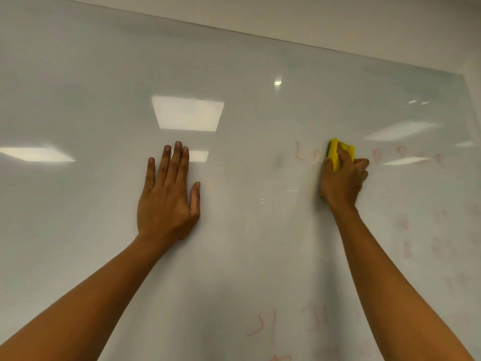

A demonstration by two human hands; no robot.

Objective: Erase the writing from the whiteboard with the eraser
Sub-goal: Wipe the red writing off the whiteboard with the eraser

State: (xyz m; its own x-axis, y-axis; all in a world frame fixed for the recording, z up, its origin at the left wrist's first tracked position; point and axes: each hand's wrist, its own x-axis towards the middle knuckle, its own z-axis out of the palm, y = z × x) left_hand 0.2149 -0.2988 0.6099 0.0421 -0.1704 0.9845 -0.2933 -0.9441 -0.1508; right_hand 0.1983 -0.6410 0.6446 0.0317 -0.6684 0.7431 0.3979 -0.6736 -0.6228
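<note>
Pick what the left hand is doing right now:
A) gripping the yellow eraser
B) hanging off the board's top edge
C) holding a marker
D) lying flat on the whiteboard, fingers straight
D: the left hand lies flat on the whiteboard with its fingers straight and holds nothing, while the right hand grips the yellow eraser against the faint red writing.

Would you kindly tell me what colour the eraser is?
The eraser is yellow with a dark edge, seen in the head view.
</note>
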